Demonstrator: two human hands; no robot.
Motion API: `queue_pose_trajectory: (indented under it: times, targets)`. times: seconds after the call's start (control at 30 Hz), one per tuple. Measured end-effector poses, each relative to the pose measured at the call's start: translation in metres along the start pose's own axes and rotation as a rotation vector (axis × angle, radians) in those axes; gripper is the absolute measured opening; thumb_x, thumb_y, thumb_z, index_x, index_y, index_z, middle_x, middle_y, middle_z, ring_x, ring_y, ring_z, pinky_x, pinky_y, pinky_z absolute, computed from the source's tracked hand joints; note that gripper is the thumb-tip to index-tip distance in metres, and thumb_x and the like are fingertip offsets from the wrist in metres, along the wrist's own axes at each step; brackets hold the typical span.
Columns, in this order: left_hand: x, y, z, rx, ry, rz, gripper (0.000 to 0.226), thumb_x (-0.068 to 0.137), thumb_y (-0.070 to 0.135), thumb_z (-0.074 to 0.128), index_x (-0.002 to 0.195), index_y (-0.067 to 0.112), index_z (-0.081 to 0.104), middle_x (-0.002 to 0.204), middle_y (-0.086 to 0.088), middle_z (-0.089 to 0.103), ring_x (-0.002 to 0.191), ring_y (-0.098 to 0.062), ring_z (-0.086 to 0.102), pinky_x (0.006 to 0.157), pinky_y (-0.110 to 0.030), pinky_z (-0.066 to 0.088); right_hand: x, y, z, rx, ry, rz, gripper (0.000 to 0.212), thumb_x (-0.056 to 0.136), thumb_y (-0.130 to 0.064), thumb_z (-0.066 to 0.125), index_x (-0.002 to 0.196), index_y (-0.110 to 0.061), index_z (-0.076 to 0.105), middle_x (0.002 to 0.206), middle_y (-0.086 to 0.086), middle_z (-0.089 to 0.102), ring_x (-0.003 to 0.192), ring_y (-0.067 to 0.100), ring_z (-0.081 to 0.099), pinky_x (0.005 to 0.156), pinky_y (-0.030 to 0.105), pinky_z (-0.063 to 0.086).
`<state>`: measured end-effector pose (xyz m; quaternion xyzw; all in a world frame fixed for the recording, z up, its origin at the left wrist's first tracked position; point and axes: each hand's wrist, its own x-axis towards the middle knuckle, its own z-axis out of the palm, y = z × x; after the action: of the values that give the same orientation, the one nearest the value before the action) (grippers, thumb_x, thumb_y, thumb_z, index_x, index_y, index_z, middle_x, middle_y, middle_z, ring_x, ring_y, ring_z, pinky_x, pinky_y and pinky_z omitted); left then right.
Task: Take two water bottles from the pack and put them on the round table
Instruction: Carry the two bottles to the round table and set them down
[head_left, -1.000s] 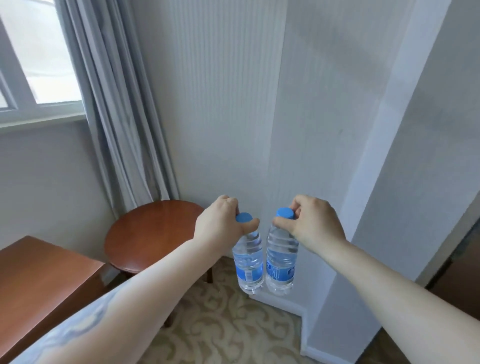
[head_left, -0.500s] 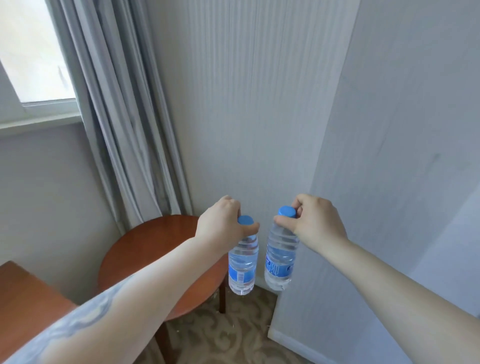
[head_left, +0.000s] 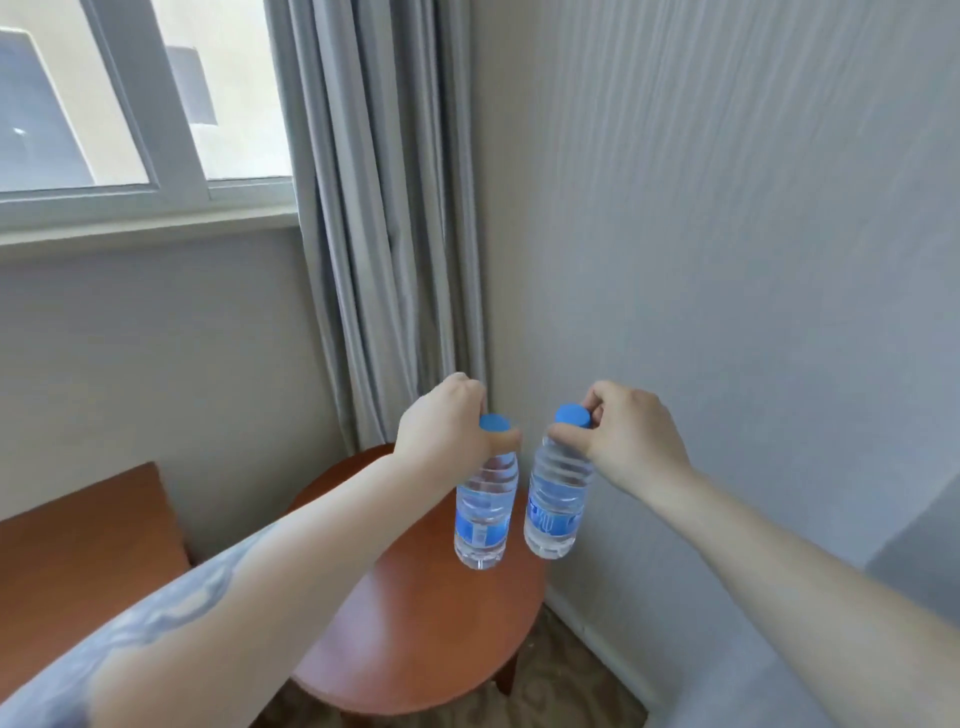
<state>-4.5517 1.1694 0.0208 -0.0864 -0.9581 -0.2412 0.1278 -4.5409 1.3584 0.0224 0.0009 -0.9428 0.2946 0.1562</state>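
My left hand (head_left: 441, 423) grips the neck of a clear water bottle (head_left: 485, 512) with a blue cap and blue label. A second, matching water bottle (head_left: 557, 506) hangs from my right hand (head_left: 626, 434), pinched just under its cap. Both bottles hang upright, side by side and slightly apart, in the air above the right part of the round wooden table (head_left: 426, 623). The table top is bare. The pack is out of view.
The round table stands in a room corner, with a white wall (head_left: 727, 260) close on its right and grey curtains (head_left: 384, 208) behind it. A square wooden table (head_left: 83, 551) stands to the left under the window (head_left: 130, 104). Patterned carpet (head_left: 550, 686) shows below.
My view has swung left and closer to the corner. Both bottles, earlier over the carpet right of the round table, now hang above its top. My grips are unchanged.
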Motion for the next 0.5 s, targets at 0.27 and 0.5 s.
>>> queue_pose_trajectory:
  times: [0.27,0.5]
  targets:
    - [0.081,-0.082,0.017,0.083,0.058,-0.198,0.045,0.07,0.053,0.067,0.065,0.015,0.045,0.079,-0.001,0.051,0.065,-0.021,0.051,0.053,-0.032,0.038,0.112,-0.018,0.08,0.071,-0.161,-0.114,0.034,0.067,-0.038,0.079,0.074,-0.012,0.058,0.058,-0.003,0.055,0.058,0.019,0.052,0.05,0.03,0.037]
    - [0.141,-0.148,0.042,0.109,0.076,-0.322,0.048,0.07,0.054,0.067,0.063,0.016,0.039,0.074,0.002,0.043,0.058,-0.018,0.045,0.049,-0.03,0.031,0.187,-0.031,0.151,0.1,-0.262,-0.167,0.036,0.065,-0.038,0.078,0.072,-0.01,0.057,0.057,-0.003,0.052,0.055,0.017,0.049,0.046,0.029,0.033]
